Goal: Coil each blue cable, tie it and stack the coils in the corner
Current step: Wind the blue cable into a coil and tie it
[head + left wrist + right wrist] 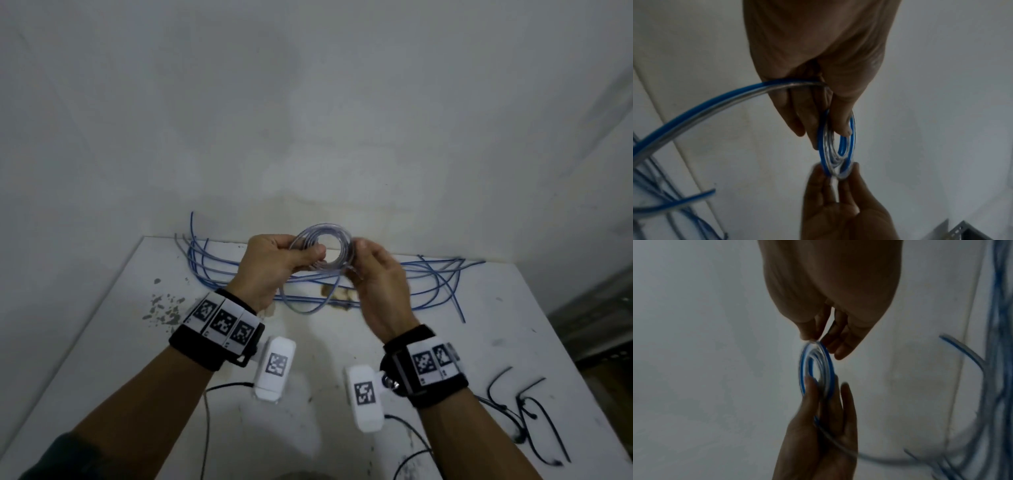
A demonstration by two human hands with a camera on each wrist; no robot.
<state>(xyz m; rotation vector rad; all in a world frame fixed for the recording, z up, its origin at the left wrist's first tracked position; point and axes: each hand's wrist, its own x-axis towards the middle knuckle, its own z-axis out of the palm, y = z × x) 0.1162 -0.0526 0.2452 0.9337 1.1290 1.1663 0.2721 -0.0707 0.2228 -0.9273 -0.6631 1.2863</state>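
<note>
Above the white table (113, 329), left hand (274, 270) and right hand (376, 284) each pinch opposite sides of a small blue-and-clear cable coil (323, 250).

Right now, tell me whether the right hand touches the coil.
Touching. The left wrist view shows the right hand pinching the coil at its lower rim.

loose blue cables (996, 353) blurred, cut off at frame edge

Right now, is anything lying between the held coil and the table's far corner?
Yes. Loose blue cables lie spread along the white table's far edge, below and behind the small blue-and-clear coil that the left hand and right hand hold.
</note>
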